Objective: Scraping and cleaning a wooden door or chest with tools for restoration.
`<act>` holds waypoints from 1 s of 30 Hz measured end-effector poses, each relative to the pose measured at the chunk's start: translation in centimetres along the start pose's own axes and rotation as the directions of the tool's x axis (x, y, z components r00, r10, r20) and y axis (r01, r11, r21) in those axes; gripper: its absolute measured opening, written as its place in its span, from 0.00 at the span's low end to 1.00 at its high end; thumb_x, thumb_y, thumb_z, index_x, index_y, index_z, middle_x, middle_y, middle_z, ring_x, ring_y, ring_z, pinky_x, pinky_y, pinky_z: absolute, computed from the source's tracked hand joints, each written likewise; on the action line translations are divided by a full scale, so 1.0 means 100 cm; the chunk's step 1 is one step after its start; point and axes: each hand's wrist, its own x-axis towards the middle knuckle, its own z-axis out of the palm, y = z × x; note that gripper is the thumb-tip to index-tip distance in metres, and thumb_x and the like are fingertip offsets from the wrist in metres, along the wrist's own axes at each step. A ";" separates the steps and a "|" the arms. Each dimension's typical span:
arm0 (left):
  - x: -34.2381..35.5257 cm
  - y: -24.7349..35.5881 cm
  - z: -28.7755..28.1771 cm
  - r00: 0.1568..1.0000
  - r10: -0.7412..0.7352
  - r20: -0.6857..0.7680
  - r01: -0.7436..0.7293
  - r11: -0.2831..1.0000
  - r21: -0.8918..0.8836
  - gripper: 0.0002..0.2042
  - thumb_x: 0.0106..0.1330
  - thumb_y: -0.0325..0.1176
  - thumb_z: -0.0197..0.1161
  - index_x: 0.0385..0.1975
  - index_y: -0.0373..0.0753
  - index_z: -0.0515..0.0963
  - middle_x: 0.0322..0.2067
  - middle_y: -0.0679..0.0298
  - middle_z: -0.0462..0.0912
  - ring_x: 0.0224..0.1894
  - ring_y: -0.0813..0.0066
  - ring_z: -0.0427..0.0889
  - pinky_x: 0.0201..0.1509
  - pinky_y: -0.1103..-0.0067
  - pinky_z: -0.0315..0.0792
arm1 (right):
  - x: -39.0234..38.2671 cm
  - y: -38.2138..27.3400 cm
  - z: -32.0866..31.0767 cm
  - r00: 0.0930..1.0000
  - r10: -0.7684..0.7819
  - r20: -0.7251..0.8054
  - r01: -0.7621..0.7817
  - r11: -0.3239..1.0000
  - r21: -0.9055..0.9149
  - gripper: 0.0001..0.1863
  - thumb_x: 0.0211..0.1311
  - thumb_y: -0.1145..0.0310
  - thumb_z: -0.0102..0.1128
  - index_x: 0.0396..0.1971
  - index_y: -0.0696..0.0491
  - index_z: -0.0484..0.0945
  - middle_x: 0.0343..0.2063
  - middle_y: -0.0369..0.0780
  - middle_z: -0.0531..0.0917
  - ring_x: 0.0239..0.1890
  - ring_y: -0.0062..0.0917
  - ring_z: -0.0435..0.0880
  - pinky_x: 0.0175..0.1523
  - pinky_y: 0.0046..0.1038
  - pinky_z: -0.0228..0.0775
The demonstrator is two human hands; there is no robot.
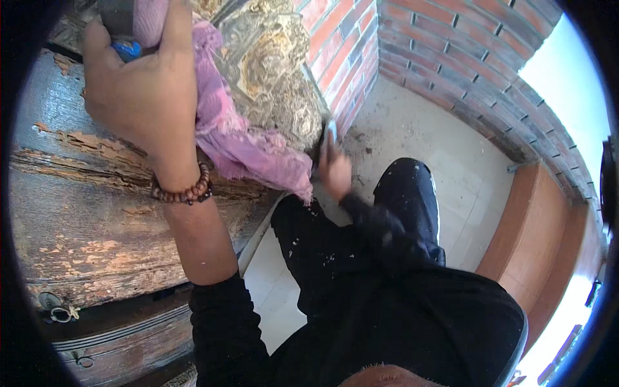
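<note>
against the peeling wooden door (84, 219): left hand (138, 84) clenched on a pink cloth (245, 145), pressing it flat to the carved panel (271, 71); right hand (334, 169) blurred low, grasping a thin tool, likely for scraping.

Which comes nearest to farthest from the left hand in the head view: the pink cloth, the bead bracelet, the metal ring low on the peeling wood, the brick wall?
From the left hand:
1. Pink cloth, touching it, trailing right.
2. Bead bracelet, on its wrist just below.
3. Brick wall, far right, across the corner.
4. Metal ring, lower left, about as far; too close to call.
</note>
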 end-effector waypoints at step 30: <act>-0.004 0.012 0.001 0.999 -0.020 -0.028 0.017 0.996 -0.083 0.34 0.50 0.57 0.75 0.44 0.30 0.81 0.39 0.52 0.86 0.41 0.60 0.85 0.48 0.69 0.75 | 0.060 0.033 0.010 0.996 0.079 -0.040 -0.082 0.994 -0.068 0.29 0.75 0.63 0.44 0.72 0.51 0.55 0.26 0.61 0.81 0.24 0.56 0.81 0.28 0.53 0.72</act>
